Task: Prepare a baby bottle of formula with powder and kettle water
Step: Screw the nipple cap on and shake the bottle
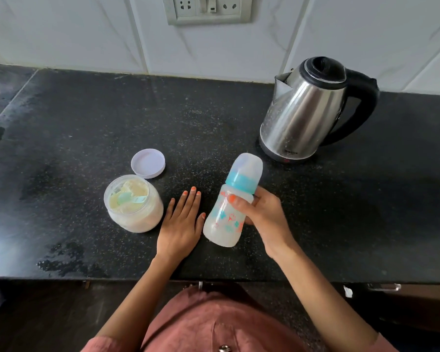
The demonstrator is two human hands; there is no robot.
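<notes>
Black speckled stone countertop point(87, 123) is seen beneath both hands, backed by a white tiled wall point(61, 34) on which a socket plate point(208, 8) is mounted. At the centre, the baby bottle point(221, 224) is gripped by the right hand point(262, 214): the thumb is laid across the front of the printed body just below the teal collar, and the fingers are curled round the far side. The bottle is held tilted, its clear domed cap leaned up and away from the grip, to the right. Whether its base is touching the counter cannot be told.

Just left of the grip, the left hand point(181, 224) is laid flat on the stone, palm down, fingers straight and close together, with nothing held. Its thumb lies just beside the bottle's lower wall; contact cannot be confirmed. Further left of the grip, past the flat hand, the open powder jar point(137, 219) is stood upright, filled with pale powder, and a teal scoop point(130, 199) is laid in it. Its pale lid point(148, 163) is placed on the counter just behind the jar.

Beyond the grip and to the right, the steel kettle point(308, 110) is stood with its black lid down, spout turned left and handle right. Nearer than the grip, a reddish-brown shirt point(214, 321) is seen.
</notes>
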